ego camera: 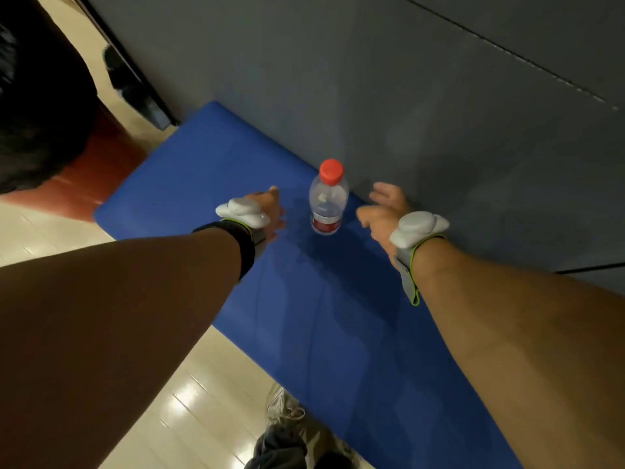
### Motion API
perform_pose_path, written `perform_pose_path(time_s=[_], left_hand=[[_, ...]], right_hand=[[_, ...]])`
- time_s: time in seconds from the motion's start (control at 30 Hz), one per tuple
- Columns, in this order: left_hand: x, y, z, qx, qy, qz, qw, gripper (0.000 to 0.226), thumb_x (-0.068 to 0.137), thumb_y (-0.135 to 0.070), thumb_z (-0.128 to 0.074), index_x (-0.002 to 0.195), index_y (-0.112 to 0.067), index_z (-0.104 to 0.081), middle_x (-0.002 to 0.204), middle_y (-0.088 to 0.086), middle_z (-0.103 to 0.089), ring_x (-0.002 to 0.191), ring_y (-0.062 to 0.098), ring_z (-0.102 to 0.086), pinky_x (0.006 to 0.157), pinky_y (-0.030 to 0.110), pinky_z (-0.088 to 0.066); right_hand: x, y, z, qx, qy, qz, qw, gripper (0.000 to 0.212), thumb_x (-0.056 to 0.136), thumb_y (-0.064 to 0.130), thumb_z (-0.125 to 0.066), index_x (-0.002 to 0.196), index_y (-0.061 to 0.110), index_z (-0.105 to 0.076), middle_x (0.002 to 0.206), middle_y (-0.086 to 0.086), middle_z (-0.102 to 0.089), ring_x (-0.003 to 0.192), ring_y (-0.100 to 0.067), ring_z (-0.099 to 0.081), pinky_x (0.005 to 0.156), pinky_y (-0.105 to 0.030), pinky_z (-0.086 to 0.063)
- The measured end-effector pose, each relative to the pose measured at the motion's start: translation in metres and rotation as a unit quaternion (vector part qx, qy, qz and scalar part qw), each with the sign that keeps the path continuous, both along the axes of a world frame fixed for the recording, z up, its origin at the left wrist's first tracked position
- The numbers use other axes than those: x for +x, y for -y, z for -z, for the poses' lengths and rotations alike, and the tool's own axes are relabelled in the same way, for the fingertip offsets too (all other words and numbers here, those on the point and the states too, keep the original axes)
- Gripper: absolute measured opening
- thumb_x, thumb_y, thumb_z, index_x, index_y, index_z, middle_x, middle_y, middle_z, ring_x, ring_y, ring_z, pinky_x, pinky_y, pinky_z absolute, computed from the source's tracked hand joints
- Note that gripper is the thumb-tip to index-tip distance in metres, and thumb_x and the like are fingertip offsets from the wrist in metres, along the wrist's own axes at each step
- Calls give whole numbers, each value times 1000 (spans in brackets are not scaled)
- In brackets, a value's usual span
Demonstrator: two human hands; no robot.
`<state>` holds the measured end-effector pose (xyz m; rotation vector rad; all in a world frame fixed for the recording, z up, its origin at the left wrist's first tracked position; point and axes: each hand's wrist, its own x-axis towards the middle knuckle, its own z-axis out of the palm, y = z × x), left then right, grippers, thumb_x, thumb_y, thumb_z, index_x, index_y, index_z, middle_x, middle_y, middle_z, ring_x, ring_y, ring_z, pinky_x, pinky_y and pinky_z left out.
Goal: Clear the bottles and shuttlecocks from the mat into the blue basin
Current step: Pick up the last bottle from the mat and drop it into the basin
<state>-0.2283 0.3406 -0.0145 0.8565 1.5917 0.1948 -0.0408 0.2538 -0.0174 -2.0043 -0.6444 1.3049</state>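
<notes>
Bottle: a clear plastic bottle (328,198) with a red cap and a red label band stands upright on the blue mat (209,164), close to the grey wall (406,96).
Your left hand (267,211): it hangs just left of the bottle, apart from it, holding nothing — the fingers look loosely spread, though most of them are hidden behind the white sensor pod strapped on its back.
Your right hand (384,211): it sits just right of the bottle, fingers splayed wide and empty, not touching the plastic.
Relation: the bottle stands between your two hands, with a gap on each side.
Mat: it lies along the foot of the wall, over the pale, glossy floor (189,401).
Wrists: a dark band on your left, a grey strap with a lime edge on your right.
Lower edge: a shoe (284,407) shows on the floor beside the mat.
</notes>
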Motion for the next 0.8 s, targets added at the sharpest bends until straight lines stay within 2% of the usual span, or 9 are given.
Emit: perform_pose_path(time_s=[0.07,0.17,0.2,0.3,0.4,0.47,0.57,0.67,0.8], left_hand=[[0,0,3,-30,19,-36,999,48,105,-33,-22,146,-11,-34,149,6,-42,137,30,-41,106,39,-33],[-1,1,4,-20,25,-35,999,40,106,-32,-20,134,-16,-42,120,3,-56,117,28,-50,95,36,-36],[-1,3,5,-33,39,-58,997,42,105,-36,-18,135,-17,-42,115,1,-56,114,26,-49,91,34,-34],[-3,8,12,-33,33,-50,998,56,103,-47,-18,140,-14,-44,134,7,-55,123,27,-53,88,34,-37],[-13,13,24,-28,23,-72,997,62,100,-54,-18,134,-13,-51,123,6,-58,112,28,-57,78,35,-43],[-19,14,28,-25,24,-85,996,64,100,-55,-16,132,-13,-53,129,9,-58,111,29,-58,85,38,-43],[-21,16,23,-24,25,-88,995,66,99,-54,-15,132,-12,-53,133,10,-57,117,32,-57,92,41,-39],[-21,15,13,-13,28,-85,996,66,99,-55,-16,130,-12,-55,125,8,-59,110,31,-59,82,37,-42],[-18,15,-22,3,28,-68,997,62,97,-58,-15,117,-17,-58,119,4,-61,85,21,-61,71,33,-42]], right_hand=[[-11,3,-4,19,-6,-67,998,96,73,18,-75,150,31,-20,154,5,-33,137,-23,-39,110,-43,-39],[-23,-7,6,65,15,-91,994,108,65,24,-86,150,33,-20,155,5,-32,139,-21,-36,109,-31,-35],[-27,-10,11,76,23,-86,993,106,64,23,-87,149,31,-24,152,4,-36,137,-19,-40,108,-30,-36],[-42,-14,17,110,43,-58,991,88,65,20,-85,140,26,-39,133,6,-52,116,-16,-54,96,-28,-48],[-49,-14,16,111,58,-38,991,70,70,12,-81,130,19,-47,114,5,-56,101,-16,-57,76,-16,-45],[-50,-11,16,106,69,-30,992,61,71,10,-79,124,17,-49,109,5,-56,94,-15,-57,65,-7,-41],[-49,-7,13,101,83,-16,991,58,72,11,-79,121,16,-49,106,4,-56,93,-16,-58,66,-11,-44],[-48,-2,-2,98,93,-14,991,58,71,14,-79,120,16,-49,106,2,-58,91,-18,-58,74,-23,-47],[-49,4,-46,110,82,-12,990,54,73,12,-77,116,14,-46,100,1,-56,83,-17,-56,54,-10,-43]])
